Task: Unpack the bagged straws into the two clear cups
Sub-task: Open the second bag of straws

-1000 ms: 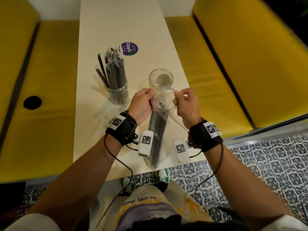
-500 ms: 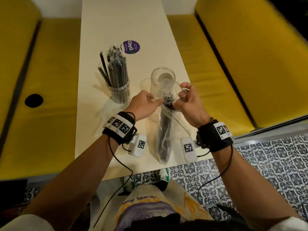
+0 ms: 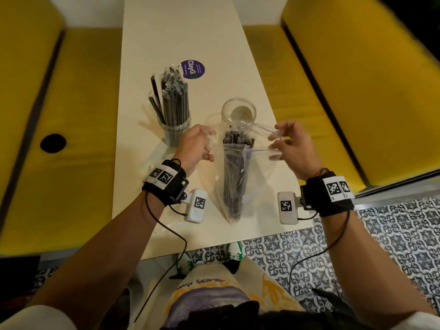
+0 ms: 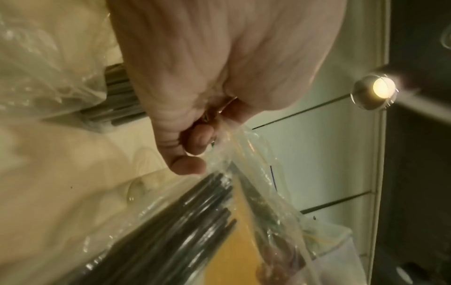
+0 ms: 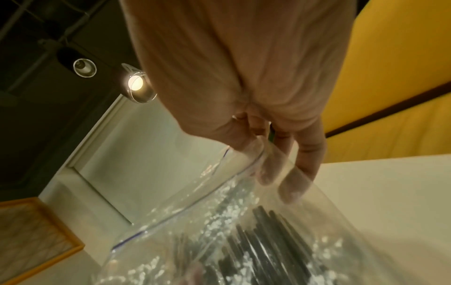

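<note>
A clear zip bag [image 3: 257, 177] of black straws [image 3: 234, 177] stands on the white table [image 3: 190, 32], its mouth pulled wide. My left hand [image 3: 202, 146] pinches the bag's left rim [image 4: 229, 146]. My right hand [image 3: 279, 144] holds the right rim [image 5: 258, 160], fingers reaching inside the plastic. The straws [image 5: 268, 246] lean in a bundle inside the bag. Just behind the bag stands an empty clear cup [image 3: 238, 112]. A second clear cup [image 3: 175, 127] at the left holds several wrapped black straws [image 3: 173, 96].
A round purple sticker [image 3: 192, 69] lies on the table behind the filled cup. Yellow benches [image 3: 71, 115] flank the table on both sides; the left one has a black hole [image 3: 52, 143]. Patterned floor tiles [image 3: 392, 234] begin at the table's near edge.
My hands have drawn apart, pulling the bag's mouth from pinched together to wide open. The straw tops now show in the opening.
</note>
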A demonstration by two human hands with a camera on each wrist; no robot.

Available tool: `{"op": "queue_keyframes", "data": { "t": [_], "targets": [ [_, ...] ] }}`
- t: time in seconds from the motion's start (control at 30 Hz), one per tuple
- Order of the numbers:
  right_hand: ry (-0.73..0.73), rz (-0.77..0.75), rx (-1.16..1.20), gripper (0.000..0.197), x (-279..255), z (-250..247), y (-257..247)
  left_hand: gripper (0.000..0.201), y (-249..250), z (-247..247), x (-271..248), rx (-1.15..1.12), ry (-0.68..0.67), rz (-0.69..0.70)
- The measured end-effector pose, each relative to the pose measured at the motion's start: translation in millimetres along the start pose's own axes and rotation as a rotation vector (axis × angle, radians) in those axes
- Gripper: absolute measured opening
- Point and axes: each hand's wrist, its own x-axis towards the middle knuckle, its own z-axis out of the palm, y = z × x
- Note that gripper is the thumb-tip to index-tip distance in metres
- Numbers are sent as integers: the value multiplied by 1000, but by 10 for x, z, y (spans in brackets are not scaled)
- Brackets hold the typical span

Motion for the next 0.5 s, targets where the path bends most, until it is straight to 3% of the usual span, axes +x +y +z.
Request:
{"op": "queue_keyframes", "data": {
  "t": [0.1, 0.2, 0.3, 0.37, 0.43, 0.5],
  "targets": [
    [77, -1, 33, 38, 31, 8, -39, 36, 19, -23, 12, 19, 65, -10],
    [168, -3, 72, 32, 72, -13, -96, 20, 28, -27, 36, 70, 84, -65],
    [48, -36, 106, 22, 27, 120, -151, 39, 30, 50, -9, 25, -57, -198],
    [-20, -49, 180, 14, -43, 204, -191, 50, 27, 107, -33, 109, -66, -174],
    [-84, -75, 186, 26, -99, 234, -222, 51, 16, 134, -59, 133, -47, -142],
    [-186, -104, 140, 42, -175, 220, -238, 38, 16, 172, -97, 36, -62, -157]
  ]
}}
